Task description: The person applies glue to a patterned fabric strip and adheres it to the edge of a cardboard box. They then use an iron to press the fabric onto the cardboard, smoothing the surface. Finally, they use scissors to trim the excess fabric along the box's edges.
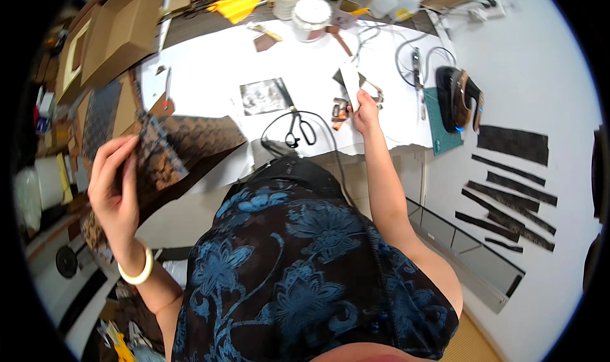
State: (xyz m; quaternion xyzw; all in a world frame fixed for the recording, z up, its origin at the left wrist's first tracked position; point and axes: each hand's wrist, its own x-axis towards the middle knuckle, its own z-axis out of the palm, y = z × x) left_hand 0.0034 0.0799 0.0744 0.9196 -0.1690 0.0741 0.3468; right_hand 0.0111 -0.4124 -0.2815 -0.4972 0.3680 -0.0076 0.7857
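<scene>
My left hand (115, 181) is raised at the left, its fingers closed on the edge of a brown and black patterned fabric (206, 133). The cloth's near part hangs from my fingers, and its far part reaches over the white tabletop (210, 63). Over the right side of the table, my right hand (364, 113) grips a narrow, flat white strip (350, 84) by its near end. Beneath and beside that strip lie small dark and orange pieces (340, 110). Between my hands rest black-handled scissors (294, 120) and a grey printed picture (261, 97).
A dark iron-like appliance (454, 98) stands on a green cutting mat (443, 124) at the right. White tubs (311, 19), a hammer (340, 39) and a brush (267, 33) sit at the back. Cardboard boxes (121, 35) crowd the left. Dark fabric strips (511, 145) hang on the wall.
</scene>
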